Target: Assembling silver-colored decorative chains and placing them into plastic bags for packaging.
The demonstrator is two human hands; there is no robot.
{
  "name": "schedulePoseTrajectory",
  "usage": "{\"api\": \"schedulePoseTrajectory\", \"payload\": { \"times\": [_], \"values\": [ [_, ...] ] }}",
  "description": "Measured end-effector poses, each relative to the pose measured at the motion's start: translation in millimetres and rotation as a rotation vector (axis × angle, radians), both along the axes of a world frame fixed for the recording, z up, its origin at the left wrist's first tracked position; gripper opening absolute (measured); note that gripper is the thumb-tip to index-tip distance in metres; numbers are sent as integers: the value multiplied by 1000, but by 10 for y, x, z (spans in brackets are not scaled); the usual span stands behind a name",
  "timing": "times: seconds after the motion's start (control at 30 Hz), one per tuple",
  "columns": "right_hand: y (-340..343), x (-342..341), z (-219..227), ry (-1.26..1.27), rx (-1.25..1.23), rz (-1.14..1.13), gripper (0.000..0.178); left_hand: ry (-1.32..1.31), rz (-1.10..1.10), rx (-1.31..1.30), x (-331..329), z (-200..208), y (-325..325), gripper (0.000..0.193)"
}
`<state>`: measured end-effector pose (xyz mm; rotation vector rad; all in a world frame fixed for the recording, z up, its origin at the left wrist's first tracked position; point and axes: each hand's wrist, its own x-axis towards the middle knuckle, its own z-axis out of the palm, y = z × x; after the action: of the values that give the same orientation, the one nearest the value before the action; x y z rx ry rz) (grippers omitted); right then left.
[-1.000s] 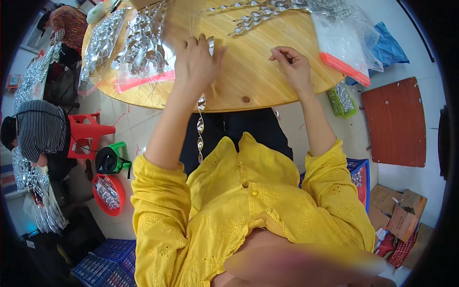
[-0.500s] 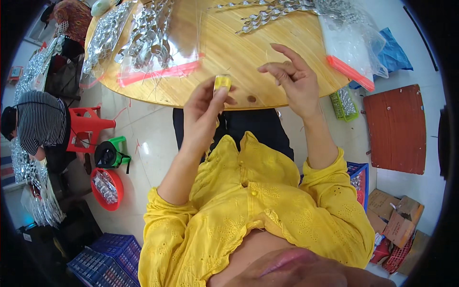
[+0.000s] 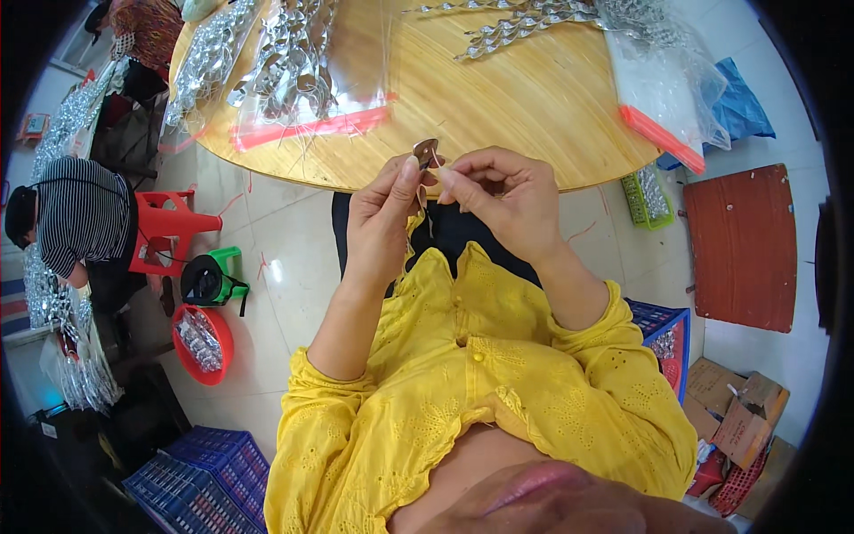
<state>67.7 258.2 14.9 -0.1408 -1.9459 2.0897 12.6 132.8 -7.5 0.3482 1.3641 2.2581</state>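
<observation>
Just off the near edge of the round wooden table [image 3: 498,116], my left hand [image 3: 381,209] pinches the top end of a twisted shiny metal strip [image 3: 426,148]. The strip hangs below the fingers toward my lap, partly hidden by my hand and reflecting yellow. Close beside it, my right hand [image 3: 509,198] is closed, thumb and forefinger pressed together at a thin pale string [image 3: 435,157] by the strip's end. Whether the string passes through the strip is too small to tell.
Bundles of twisted strips [image 3: 294,67] lie in plastic bags at the table's left, more strips [image 3: 525,31] at its far right near a clear bag [image 3: 658,84]. On the left are a red stool [image 3: 173,233], a red basin [image 3: 203,345] and a co-worker [image 3: 80,214]. A green basket [image 3: 648,196] stands right.
My right hand has come down and left to meet the strip's end, its fingers closing at the string. In my left hand the strip end has turned, from a yellow face to a darker one.
</observation>
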Motion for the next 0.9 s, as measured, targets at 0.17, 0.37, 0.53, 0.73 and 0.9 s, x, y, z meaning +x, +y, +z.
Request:
{"api": "schedulePoseTrajectory", "payload": {
  "times": [0.17,0.37,0.53,0.73,0.9],
  "values": [
    [43,-3,-26,-44,-58,74,12,-1,-28,-11,2,10,0,30],
    [90,-29,-9,-123,-141,118,13,40,-34,-12,6,31,5,31],
    [101,-43,-15,-129,-123,114,13,73,-50,-20,8,12,1,31],
    [63,-60,-20,-16,-161,80,30,32,-45,6,27,-6,2,29],
    [76,-64,32,75,-66,96,50,-60,-99,76,66,25,-24,29]
  ]
}}
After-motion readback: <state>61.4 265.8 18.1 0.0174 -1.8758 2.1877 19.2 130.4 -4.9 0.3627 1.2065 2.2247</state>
